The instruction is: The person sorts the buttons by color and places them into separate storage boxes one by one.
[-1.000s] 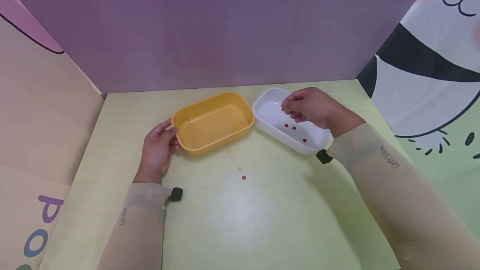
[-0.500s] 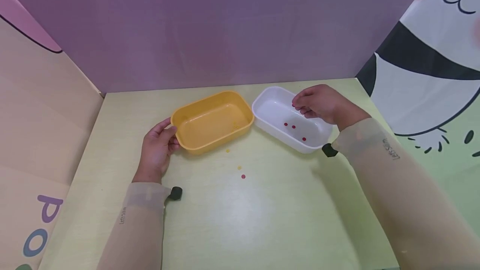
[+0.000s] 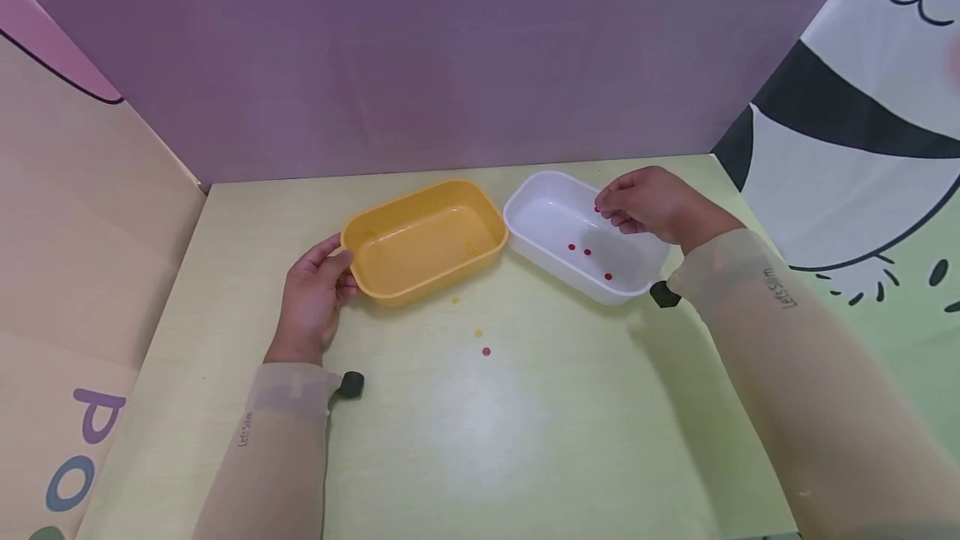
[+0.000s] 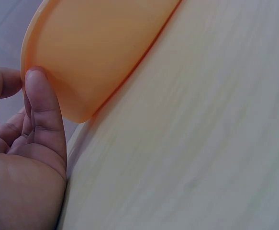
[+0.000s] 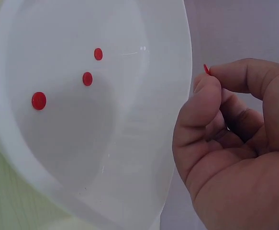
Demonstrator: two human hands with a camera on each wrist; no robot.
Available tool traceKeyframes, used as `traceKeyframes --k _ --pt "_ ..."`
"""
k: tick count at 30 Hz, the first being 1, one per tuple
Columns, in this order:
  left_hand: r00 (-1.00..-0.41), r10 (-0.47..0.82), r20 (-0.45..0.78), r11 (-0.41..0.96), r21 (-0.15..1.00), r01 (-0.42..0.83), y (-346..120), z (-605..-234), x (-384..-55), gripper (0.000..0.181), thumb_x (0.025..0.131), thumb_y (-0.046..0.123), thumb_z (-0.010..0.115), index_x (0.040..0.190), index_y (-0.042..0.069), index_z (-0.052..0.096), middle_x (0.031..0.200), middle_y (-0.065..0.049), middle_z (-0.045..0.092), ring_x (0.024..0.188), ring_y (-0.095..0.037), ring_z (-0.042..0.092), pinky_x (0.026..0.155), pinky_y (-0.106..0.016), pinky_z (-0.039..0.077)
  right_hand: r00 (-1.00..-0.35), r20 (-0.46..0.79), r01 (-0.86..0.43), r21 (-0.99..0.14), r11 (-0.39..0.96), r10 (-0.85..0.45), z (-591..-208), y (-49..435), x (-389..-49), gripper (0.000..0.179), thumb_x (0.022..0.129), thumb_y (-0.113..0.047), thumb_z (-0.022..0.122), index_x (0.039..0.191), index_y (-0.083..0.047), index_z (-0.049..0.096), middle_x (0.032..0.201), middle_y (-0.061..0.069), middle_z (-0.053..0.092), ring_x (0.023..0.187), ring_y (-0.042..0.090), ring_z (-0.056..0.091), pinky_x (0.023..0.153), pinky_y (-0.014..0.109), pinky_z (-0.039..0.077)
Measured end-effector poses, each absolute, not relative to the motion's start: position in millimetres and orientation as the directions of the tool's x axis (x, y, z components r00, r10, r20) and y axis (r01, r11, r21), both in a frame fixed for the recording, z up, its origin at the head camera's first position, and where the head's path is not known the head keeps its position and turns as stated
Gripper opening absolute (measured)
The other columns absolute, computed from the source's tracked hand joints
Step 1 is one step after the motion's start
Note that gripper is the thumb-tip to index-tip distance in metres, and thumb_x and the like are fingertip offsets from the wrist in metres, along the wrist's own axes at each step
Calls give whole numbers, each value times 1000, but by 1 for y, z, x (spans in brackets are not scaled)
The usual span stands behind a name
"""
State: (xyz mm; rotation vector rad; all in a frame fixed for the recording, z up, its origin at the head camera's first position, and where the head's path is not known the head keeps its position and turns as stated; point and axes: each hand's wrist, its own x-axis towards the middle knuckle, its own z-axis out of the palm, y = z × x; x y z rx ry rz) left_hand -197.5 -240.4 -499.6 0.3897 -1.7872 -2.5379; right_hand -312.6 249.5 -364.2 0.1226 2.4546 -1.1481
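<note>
My left hand [image 3: 313, 298] grips the left end of a yellow tray [image 3: 405, 297], its thumb on the rim and fingers behind the wall, as the left wrist view confirms. Over the far right side of a white tray [image 3: 551, 269] my right hand [image 3: 651, 202] pinches a small red button [image 5: 206, 70] between thumb and forefinger. On the white tray's floor lie other red buttons [image 5: 39, 101]. Several tiny yellow buttons [image 3: 470, 250] sit near the yellow tray's right end. Between the trays and me, a red button [image 3: 486, 352] and yellow buttons [image 3: 478, 333] lie on the table.
Both trays stand side by side, their near ends touching or almost so, on a pale wooden table [image 3: 420, 440]. A purple wall panel [image 3: 450, 57] rises behind the table's back edge. Printed panels flank it on the left [image 3: 67, 232] and right [image 3: 877, 148].
My right hand has moved rightward and slightly away from me over the white tray, still pinching the red button. The left hand keeps its grip on the yellow tray.
</note>
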Motion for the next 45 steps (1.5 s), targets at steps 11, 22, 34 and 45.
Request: traceKeyframes --k 11,22,34,45 --pt "-972 -150 -181 -358 926 -117 -240 -503 -199 42 113 16 70 154 11 64 95 -3 71 73 -11 68 66 -18 62 -908 -407 246 -705 665 -95 -363 246 -308 38 114 -23 66 144 1 68 114 6 71 102 24 64 83 24 63" --pt "-969 -156 -192 -355 926 -127 -241 -502 -198 42 112 18 72 153 12 65 97 -4 71 74 -11 68 67 -18 62 -899 -411 206 -698 686 -149 -369 235 -299 31 113 -21 67 137 -2 72 117 7 72 102 23 66 85 27 64" --pt "-970 -154 -187 -357 926 -122 -241 -501 -196 42 112 19 72 153 12 65 97 -4 71 74 -11 68 66 -18 62 -911 -346 115 -734 669 -223 -353 212 -271 19 110 -17 68 121 -6 78 110 12 76 94 24 68 83 29 65" --pt "-969 -147 -197 -348 928 -136 -239 -500 -198 43 112 19 72 154 12 65 99 -5 71 75 -12 67 67 -19 62 -915 -296 18 -708 706 -274 -347 200 -245 22 108 -22 71 121 -7 79 108 12 73 92 27 69 78 33 65"
